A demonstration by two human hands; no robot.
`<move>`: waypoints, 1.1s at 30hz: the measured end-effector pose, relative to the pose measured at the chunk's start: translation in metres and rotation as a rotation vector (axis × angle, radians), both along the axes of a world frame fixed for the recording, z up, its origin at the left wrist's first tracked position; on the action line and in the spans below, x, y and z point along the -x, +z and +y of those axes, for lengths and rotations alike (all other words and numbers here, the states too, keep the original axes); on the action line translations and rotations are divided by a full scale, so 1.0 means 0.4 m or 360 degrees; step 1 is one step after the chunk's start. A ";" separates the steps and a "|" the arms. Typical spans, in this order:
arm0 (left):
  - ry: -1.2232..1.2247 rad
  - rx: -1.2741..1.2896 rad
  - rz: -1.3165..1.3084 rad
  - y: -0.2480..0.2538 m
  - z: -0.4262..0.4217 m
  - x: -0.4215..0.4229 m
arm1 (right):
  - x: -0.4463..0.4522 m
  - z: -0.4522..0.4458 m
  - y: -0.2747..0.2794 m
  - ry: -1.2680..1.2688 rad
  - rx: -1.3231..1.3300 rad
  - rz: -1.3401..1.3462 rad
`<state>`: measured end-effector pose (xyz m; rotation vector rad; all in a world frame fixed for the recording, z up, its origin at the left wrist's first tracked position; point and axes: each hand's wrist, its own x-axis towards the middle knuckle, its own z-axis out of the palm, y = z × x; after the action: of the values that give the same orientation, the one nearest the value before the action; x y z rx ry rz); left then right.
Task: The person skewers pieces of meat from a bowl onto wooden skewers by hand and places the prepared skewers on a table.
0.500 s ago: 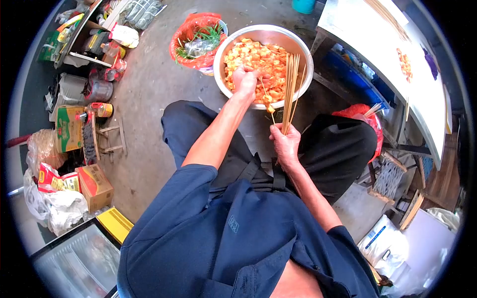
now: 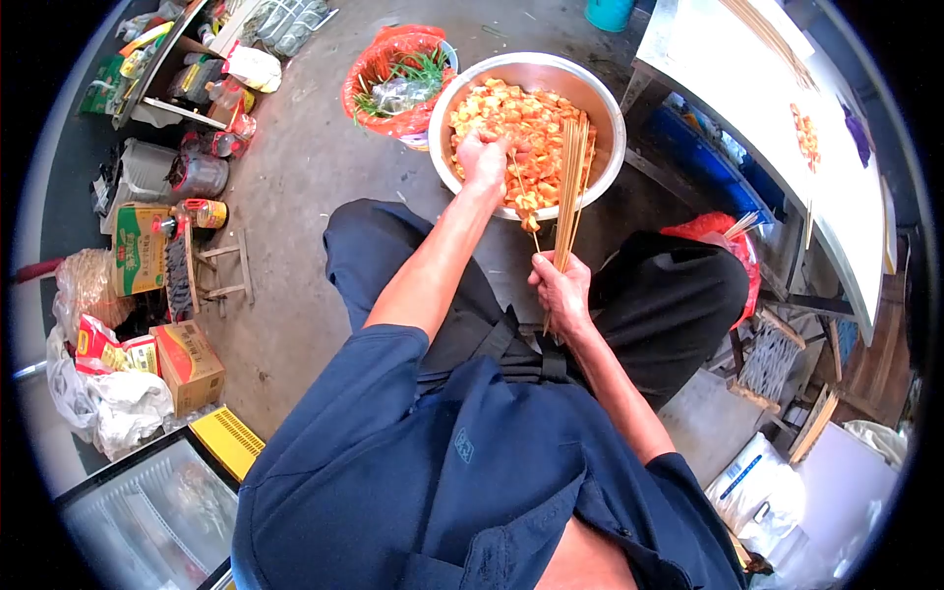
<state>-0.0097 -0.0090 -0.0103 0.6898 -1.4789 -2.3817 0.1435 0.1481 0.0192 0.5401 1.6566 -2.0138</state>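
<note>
A wide metal basin holds many orange, sauce-coated chunks of what looks like marinated meat. My left hand is over the near left part of the basin, fingers pinched at the upper end of one thin skewer; a meat chunk seems to be in them, mostly hidden. Several chunks are threaded on that skewer by the basin's near rim. Below the rim, my right hand is closed around the skewer's lower end and a bundle of bare bamboo skewers, which points up over the basin.
Left of the basin stands a bucket lined with a red bag, with green stalks inside. A white table at right bears loose skewers and a loaded skewer. Cartons, bottles and a small stool line the left.
The bare skewer bundle has tilted slightly, and its lower ends now show beneath my right hand. My left hand stays pinched by the skewer's tip. The whole view has shifted a little.
</note>
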 end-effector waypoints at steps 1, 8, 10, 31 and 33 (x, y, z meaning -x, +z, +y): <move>-0.0018 -0.0020 -0.0011 0.003 0.002 -0.001 | 0.004 0.000 -0.001 -0.0019 0.0030 0.0026; -0.0168 -0.0404 -0.0224 0.030 0.001 -0.014 | -0.011 -0.003 -0.026 -0.0054 -0.0031 0.0174; -0.0229 -0.0421 -0.0199 0.045 0.008 -0.022 | -0.016 -0.005 -0.040 -0.0066 -0.0047 0.0221; -0.0110 -0.0298 -0.0077 0.050 0.012 -0.028 | 0.024 -0.013 -0.006 -0.0105 -0.0001 0.0144; -0.0127 -0.0273 -0.0067 0.026 0.002 -0.013 | 0.023 -0.010 -0.007 -0.0091 0.0013 0.0169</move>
<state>-0.0043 -0.0081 0.0001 0.7366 -1.3535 -2.5929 0.1343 0.1443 0.0162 0.4903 1.7121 -2.1229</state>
